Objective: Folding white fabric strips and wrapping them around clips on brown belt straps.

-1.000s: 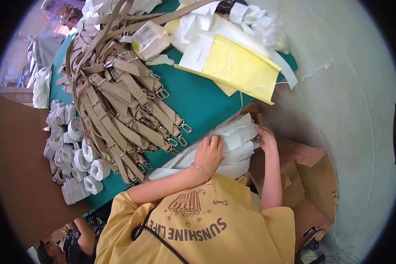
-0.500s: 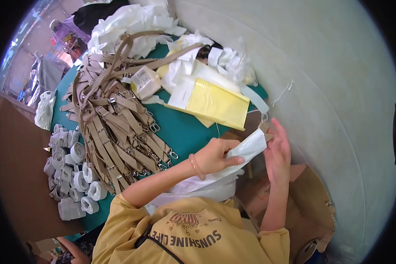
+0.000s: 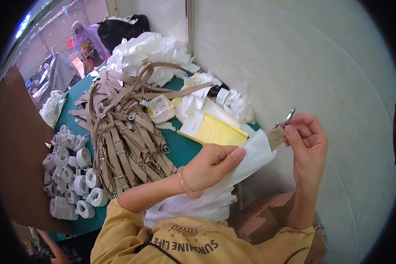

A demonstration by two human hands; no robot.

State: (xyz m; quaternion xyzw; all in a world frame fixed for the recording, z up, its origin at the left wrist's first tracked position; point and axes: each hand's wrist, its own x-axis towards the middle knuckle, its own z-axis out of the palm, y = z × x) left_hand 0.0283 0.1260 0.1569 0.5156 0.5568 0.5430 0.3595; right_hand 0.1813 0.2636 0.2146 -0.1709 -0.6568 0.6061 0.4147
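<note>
My left hand [image 3: 213, 169] pinches a long white sheet or sleeve [image 3: 256, 155] between thumb and fingers. From its far right end sticks a tan strap [image 3: 275, 137] with a metal clasp [image 3: 289, 116]. My right hand [image 3: 308, 138] has thumb and fingers closed on that strap end, just below the clasp. How much of the strap lies within the white piece is hidden. Left of my hands, many tan straps [image 3: 123, 145] with metal buckles and hooks are heaped on the green table [image 3: 174, 156].
Rolled white bands [image 3: 72, 176] cluster at the left, beside a brown cardboard panel [image 3: 24, 145]. Crumpled white wrapping [image 3: 149, 55] and a yellow packet [image 3: 218, 132] lie farther back. A pale wall [image 3: 303, 66] rises on the right; a torn cardboard box [image 3: 268, 220] is below my right arm.
Both hands have shifted, the right one up and to the right with the strap end. The clasp now stands out beyond my right fingers. The view has also turned somewhat.
</note>
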